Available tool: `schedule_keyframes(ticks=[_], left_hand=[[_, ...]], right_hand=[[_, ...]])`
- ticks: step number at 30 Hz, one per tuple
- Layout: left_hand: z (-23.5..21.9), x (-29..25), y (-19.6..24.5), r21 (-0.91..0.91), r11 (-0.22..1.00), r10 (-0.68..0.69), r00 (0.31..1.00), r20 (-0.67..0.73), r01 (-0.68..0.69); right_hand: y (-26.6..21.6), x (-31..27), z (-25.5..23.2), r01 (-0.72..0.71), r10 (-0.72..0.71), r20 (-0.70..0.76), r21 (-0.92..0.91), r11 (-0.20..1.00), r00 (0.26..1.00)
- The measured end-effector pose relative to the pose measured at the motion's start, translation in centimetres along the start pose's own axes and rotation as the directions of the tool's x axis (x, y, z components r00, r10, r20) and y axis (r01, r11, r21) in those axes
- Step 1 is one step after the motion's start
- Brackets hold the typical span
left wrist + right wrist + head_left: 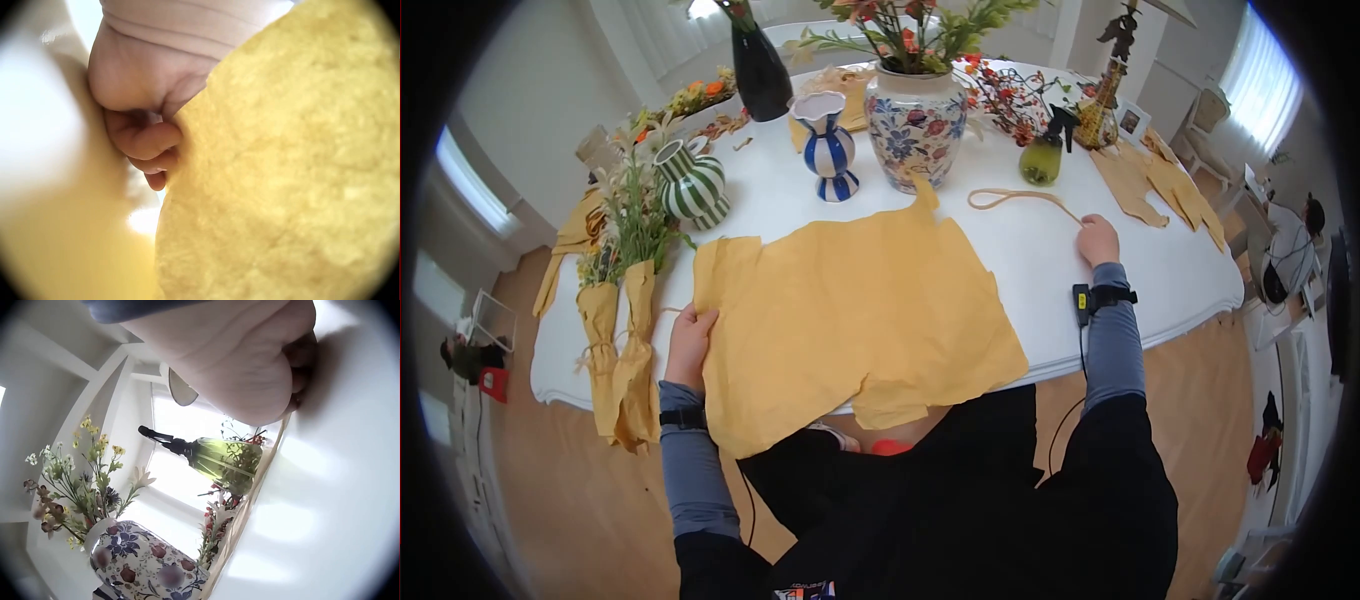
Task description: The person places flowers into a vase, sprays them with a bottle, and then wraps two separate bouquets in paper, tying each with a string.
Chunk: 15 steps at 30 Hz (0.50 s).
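Note:
A large creased sheet of yellow wrapping paper (860,310) spreads over the table front and hangs past its edge. My left hand (689,345) pinches the sheet's left edge; in the left wrist view, curled fingers (147,140) meet the paper (281,156). On the right, my right hand (1098,242) is low over the white tabletop, its curled fingers holding one end of a tan cord (1025,193). The cord doubles back in a narrow loop toward the floral vase. From the right wrist, the cord (250,503) runs out from under the hand, fingertips mostly hidden.
Two paper-wrapped flower bundles (615,350) lie at the left beside a green-striped vase (691,185). Behind the sheet stand a blue-striped vase (830,150), a floral vase (917,125) and a green spray bottle (1041,160). Paper pieces (1130,180) lie at the right.

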State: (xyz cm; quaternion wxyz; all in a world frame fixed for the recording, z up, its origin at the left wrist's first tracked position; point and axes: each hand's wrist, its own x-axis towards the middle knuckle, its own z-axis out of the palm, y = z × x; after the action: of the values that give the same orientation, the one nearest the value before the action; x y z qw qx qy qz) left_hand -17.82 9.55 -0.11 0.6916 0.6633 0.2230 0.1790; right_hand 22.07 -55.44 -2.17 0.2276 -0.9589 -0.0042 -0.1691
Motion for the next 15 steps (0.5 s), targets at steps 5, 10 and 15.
schedule_keyframes(ticks=[5,10,15], left_hand=[[0.3,0.3,-1.1,0.137,0.99,0.043,0.997,-0.069,-0.033],[2.0,-1.0,0.0,0.21,0.977,0.0,0.994,-0.11,0.024],[3.4,-1.4,1.1,0.276,0.96,-0.044,0.998,-0.043,0.054]], right_hand=[[1.8,-0.2,-1.1,-0.025,0.025,0.06,-0.003,1.0,0.998],[-2.5,-2.6,-2.7,-0.005,-0.001,-0.058,-0.112,0.994,0.998],[-9.0,-4.0,-3.5,0.296,-0.322,0.138,0.181,0.938,0.937]])
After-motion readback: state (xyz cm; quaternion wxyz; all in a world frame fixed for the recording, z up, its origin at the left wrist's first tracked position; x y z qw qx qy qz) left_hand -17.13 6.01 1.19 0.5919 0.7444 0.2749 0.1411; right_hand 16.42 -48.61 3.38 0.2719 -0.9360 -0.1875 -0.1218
